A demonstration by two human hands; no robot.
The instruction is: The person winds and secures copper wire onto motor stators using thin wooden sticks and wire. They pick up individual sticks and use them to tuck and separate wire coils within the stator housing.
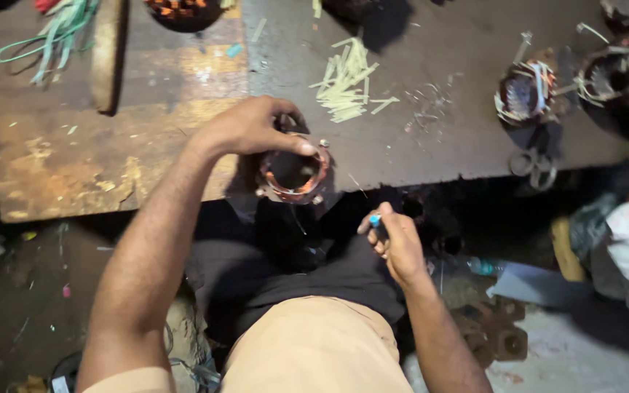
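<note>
Your left hand is closed over the far rim of a motor stator, thumb laid across its top, pinning it at the near edge of the workbench. The stator sits with its bore facing up, copper winding ringing the opening, so its axis runs straight up toward you. Your right hand hangs off the bench, below and to the right of the stator, fingers curled round a small blue-tipped tool that points up toward it. The left hand is the one on the stator; the right is near but apart. Pale insulation strips lie farther back on the bench.
</note>
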